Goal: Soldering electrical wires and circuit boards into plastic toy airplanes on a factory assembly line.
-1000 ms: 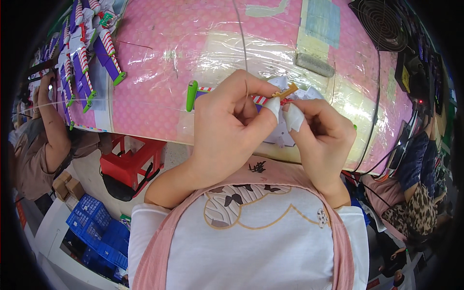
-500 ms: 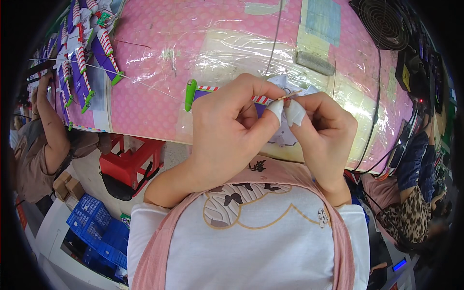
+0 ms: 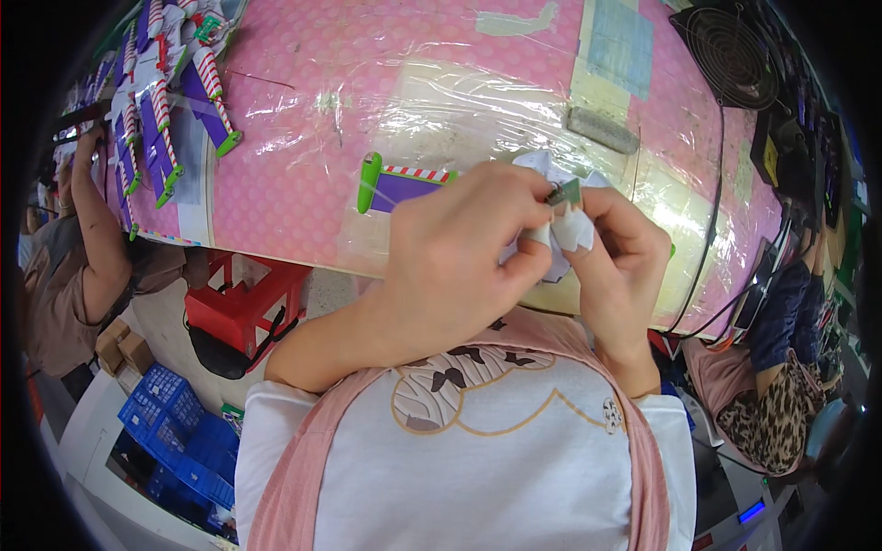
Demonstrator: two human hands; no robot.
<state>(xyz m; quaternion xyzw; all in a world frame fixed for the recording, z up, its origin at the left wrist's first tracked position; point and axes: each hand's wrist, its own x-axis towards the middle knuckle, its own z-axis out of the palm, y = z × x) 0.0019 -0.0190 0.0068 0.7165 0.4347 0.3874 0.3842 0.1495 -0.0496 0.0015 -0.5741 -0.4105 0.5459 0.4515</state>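
Note:
My right hand (image 3: 629,243) pinches a small green circuit board (image 3: 570,193) between thumb and forefinger, with a white cover on the thumb. Close against it, my left hand (image 3: 469,248) has its fingers closed at the board's left edge; what they grip is hidden behind the knuckles. Beneath both hands lies a toy wing piece: a purple wing (image 3: 402,191) with a red-and-white striped edge, a green tip (image 3: 369,184) and a white middle body (image 3: 549,165), largely covered by my hands.
Several similar purple wings (image 3: 156,138) are piled at the far left, near another person's arm (image 3: 99,220). A grey block (image 3: 602,130) lies beyond my hands on the plastic-covered pink table (image 3: 285,165). A black fan (image 3: 730,57) and a cable (image 3: 715,202) are at right; a red stool (image 3: 241,308) stands below left.
The thin strand seen between my fingertips no longer shows there; the green board now does. My left hand has shifted slightly right and turned, uncovering more of the purple wing.

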